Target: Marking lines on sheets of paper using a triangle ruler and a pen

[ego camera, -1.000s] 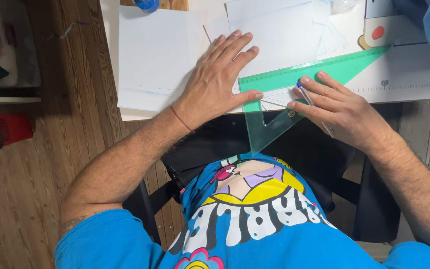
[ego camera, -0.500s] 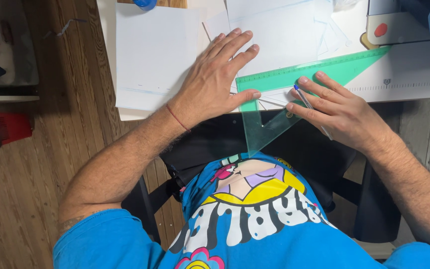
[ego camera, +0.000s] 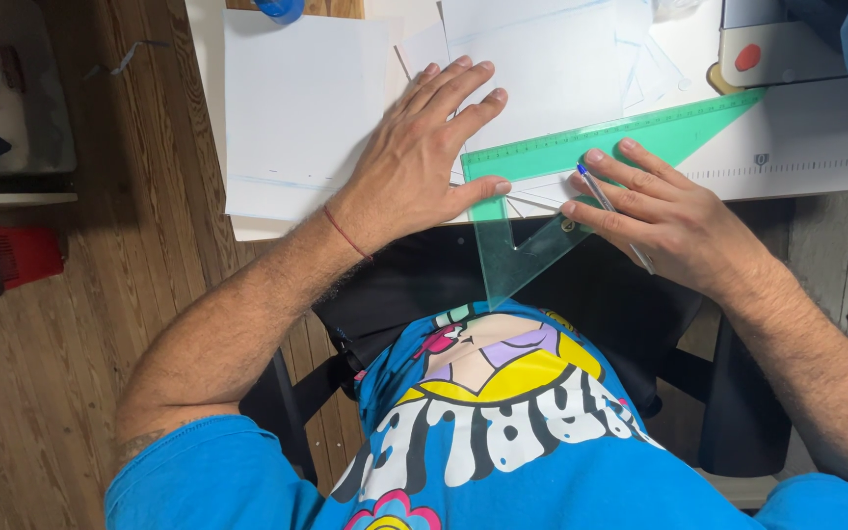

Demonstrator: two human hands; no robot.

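— Has anything shifted since a moment ago?
— Barely: both hands hold the same places, and the green set square [ego camera: 581, 157] has hardly slid on the counter [ego camera: 817, 147].
— What lies farthest left?
— White paper sheets [ego camera: 296, 108], stacked near the counter's edge, above the wooden floor [ego camera: 100, 324].
— And the left hand [ego camera: 414, 162]?
— It lies flat, fingers [ego camera: 463, 74] spread across the paper, the thumb pressing on the set square's corner.
— Where does the set square sit?
— Between the two hands, its long edge running up to the right, its lower point overhanging the counter's edge toward the lap.
— The right hand [ego camera: 660, 211]?
— Its fingers pinch a blue pen [ego camera: 606, 201], tip against the set square's long edge.
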